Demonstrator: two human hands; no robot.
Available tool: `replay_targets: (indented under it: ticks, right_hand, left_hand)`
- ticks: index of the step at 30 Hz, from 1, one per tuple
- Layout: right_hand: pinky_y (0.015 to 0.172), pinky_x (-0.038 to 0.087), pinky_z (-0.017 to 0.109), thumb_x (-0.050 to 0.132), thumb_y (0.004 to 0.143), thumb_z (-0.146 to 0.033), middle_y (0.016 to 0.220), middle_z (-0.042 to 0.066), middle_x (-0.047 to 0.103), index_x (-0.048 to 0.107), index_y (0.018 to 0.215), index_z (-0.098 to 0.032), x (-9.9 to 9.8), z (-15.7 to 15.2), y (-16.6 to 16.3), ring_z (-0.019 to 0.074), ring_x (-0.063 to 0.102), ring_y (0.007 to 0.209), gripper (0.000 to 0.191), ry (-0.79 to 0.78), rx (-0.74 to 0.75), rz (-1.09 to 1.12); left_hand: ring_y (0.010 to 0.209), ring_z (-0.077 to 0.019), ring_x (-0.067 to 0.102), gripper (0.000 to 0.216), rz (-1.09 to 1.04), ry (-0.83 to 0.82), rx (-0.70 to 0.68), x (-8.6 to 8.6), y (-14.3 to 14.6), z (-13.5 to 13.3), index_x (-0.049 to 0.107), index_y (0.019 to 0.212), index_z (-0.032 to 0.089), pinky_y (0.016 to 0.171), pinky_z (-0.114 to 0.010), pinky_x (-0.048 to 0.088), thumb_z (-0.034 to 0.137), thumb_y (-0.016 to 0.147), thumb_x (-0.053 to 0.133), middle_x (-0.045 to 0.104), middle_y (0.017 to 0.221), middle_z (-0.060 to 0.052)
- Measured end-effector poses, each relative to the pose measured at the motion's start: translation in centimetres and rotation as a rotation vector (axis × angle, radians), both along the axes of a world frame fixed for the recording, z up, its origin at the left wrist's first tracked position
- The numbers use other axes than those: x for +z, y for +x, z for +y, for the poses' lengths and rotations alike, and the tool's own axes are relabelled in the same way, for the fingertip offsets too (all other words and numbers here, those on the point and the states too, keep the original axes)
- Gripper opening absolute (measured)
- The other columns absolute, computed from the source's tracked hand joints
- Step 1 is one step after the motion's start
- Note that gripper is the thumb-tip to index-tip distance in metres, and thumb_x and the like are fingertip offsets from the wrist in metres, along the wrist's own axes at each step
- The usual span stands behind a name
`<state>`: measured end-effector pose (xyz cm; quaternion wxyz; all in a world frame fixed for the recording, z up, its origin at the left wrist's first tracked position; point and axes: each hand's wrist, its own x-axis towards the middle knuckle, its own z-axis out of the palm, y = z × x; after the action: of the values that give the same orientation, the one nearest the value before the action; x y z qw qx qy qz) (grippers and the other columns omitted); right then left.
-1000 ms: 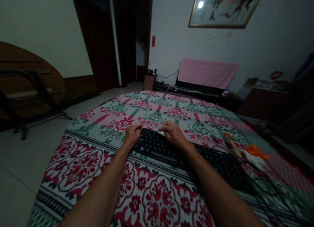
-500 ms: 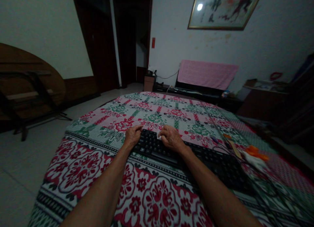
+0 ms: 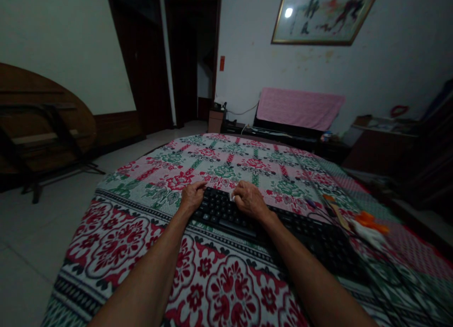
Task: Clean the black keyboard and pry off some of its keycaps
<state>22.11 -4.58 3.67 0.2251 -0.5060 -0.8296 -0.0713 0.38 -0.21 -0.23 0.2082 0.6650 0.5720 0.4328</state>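
Keyboard (image 3: 226, 215) lies on the flowered blanket (image 3: 120, 239). We hold its left end with our left hand (image 3: 193, 196); our right hand (image 3: 249, 199), at its far edge, pinches a white scrap (image 3: 232, 197). Beyond its right half lies an orange bundle (image 3: 371, 222).

matt black plastic keyboard (image 3: 325, 242) on matt woven cloth (image 3: 231, 289); toward the cloth's right edge, an orange wad (image 3: 371, 222) – crumpled, plastic or fabric, cannot tell. wall picture (image 3: 323, 18) – glossy front.
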Motion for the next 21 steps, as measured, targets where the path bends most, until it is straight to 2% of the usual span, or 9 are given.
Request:
replay_targets:
  ticks: [4, 9, 12, 18, 21]
  right_hand:
    - [0.075, 0.035, 0.028, 0.045, 0.080, -0.012, 0.089, 0.006, 0.052, 0.064, 0.092, -0.020, -0.3, 0.3, 0.2, 0.0170, 0.046, 0.083, 0.024, 0.056, 0.007, 0.061]
    - [0.077, 0.034, 0.029, 0.044, 0.084, -0.017, 0.102, 0.007, 0.051, 0.057, 0.110, -0.026, -0.6, 0.2, -0.3, 0.0181, 0.045, 0.089, 0.030, -0.004, 0.027, -0.063]
    - [0.075, 0.035, 0.028, 0.043, 0.085, -0.017, 0.097, 0.007, 0.052, 0.059, 0.108, -0.024, -0.6, 0.3, -0.2, 0.0174, 0.047, 0.085, 0.030, -0.053, -0.017, -0.085]
    - [0.069, 0.035, 0.028, 0.046, 0.083, -0.017, 0.084, 0.007, 0.053, 0.066, 0.091, -0.021, -0.1, 0.4, 0.9, 0.0175, 0.048, 0.078, 0.022, -0.062, -0.147, -0.075]
    - [0.073, 0.036, 0.027, 0.045, 0.083, -0.014, 0.088, 0.006, 0.052, 0.064, 0.097, -0.021, -0.1, 0.2, 0.7, 0.0168, 0.047, 0.082, 0.025, -0.013, -0.058, -0.018]
  left_hand:
    - [0.088, -0.0142, 0.065, 0.036, 0.002, -0.003, 0.005, 0.1, 0.0, 0.0, 0.068, 0.100, 0.020, 0.086, -0.025, 0.048, 0.008, 0.072, 0.049, 0.072, 0.089, 0.001]
    - [0.089, -0.0151, 0.065, 0.036, 0.007, -0.003, 0.003, 0.1, 0.0, 0.1, 0.068, 0.100, 0.019, 0.086, -0.026, 0.048, 0.007, 0.072, 0.048, 0.072, 0.090, -0.001]
    - [0.089, -0.0154, 0.065, 0.036, 0.009, 0.002, -0.002, 0.0, -0.1, 0.1, 0.068, 0.100, 0.019, 0.087, -0.027, 0.048, 0.008, 0.072, 0.048, 0.072, 0.091, -0.001]
    - [0.089, -0.0163, 0.065, 0.037, 0.006, 0.007, -0.009, -0.2, -0.1, 0.2, 0.068, 0.101, 0.018, 0.087, -0.027, 0.048, 0.009, 0.071, 0.048, 0.072, 0.091, -0.003]
    - [0.089, -0.0164, 0.065, 0.036, 0.006, 0.011, -0.003, -0.1, 0.0, 0.2, 0.068, 0.100, 0.018, 0.086, -0.028, 0.049, 0.009, 0.071, 0.048, 0.072, 0.090, -0.002]
